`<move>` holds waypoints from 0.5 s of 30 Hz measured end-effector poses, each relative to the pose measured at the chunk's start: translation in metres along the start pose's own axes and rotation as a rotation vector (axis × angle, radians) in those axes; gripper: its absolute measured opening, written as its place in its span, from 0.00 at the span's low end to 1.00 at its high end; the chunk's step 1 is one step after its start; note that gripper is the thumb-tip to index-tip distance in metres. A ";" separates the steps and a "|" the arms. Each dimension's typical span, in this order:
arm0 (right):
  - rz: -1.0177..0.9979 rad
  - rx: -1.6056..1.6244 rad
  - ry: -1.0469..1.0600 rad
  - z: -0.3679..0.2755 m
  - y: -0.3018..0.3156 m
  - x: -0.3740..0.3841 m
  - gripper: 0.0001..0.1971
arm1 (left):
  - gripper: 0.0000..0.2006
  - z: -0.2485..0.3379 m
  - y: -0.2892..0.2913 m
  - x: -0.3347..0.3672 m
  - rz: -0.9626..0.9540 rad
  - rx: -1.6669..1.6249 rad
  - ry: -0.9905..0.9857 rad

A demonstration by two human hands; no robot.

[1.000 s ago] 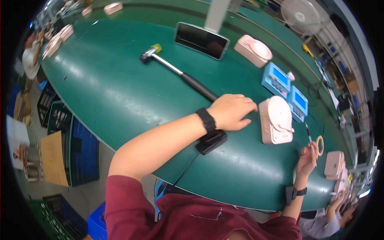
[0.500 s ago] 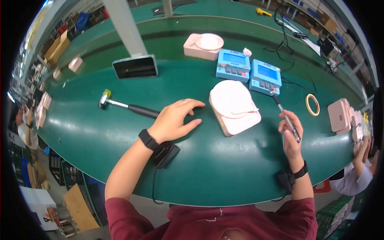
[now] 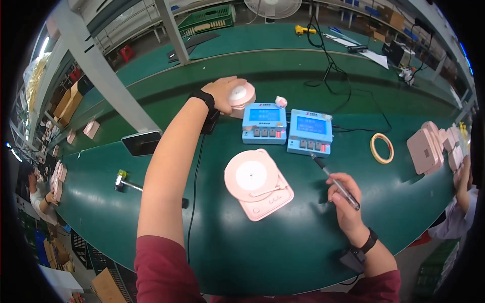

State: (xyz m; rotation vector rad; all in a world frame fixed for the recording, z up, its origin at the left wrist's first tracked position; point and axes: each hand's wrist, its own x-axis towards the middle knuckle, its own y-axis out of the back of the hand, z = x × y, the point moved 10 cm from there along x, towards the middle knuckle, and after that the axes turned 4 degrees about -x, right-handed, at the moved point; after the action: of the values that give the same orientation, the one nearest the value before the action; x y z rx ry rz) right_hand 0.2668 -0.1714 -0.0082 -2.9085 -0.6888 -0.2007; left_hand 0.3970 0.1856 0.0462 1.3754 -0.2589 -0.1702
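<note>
My left hand (image 3: 222,94) reaches far forward and grips the left side of a pale pink device (image 3: 242,95) shaped like a small record player, its thumb side partly hidden. My right hand (image 3: 346,198) holds a slim black-and-silver pen (image 3: 337,185), its tip close to the front of the right blue tester box (image 3: 310,132). Beside that box stands a second blue tester box (image 3: 264,123) with a lit screen and dark buttons. Between my arms a second pink record-player-shaped device (image 3: 258,186) lies flat on the green table (image 3: 242,257), touched by neither hand.
A hammer (image 3: 130,186) lies partly behind my left forearm, near a propped phone (image 3: 142,143). A tape roll (image 3: 381,148) and more pink devices (image 3: 426,150) are on the right. Black cables (image 3: 348,83) trail across the back. People work at both sides.
My left hand has moved from beside the near pink device forward to the far one and taken hold of it. My right hand still holds the pen. The view has shifted.
</note>
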 end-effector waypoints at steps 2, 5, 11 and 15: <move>-0.024 0.035 0.006 -0.001 -0.001 -0.002 0.22 | 0.47 0.004 -0.003 0.012 -0.010 0.030 0.028; -0.020 0.061 0.008 -0.004 0.004 0.002 0.21 | 0.49 0.008 0.002 0.012 -0.033 0.107 0.112; -0.033 -0.009 0.057 -0.007 0.005 0.001 0.18 | 0.48 0.022 0.069 -0.056 0.372 0.391 0.282; 0.032 -0.073 0.066 0.004 0.012 0.005 0.11 | 0.44 0.005 0.063 -0.141 0.391 0.102 0.565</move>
State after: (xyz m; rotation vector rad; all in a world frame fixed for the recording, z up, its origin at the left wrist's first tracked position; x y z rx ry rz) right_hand 0.2769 -0.1791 -0.0129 -2.9641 -0.6375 -0.3236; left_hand 0.2581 0.2307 0.0972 1.3886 -0.0575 0.5574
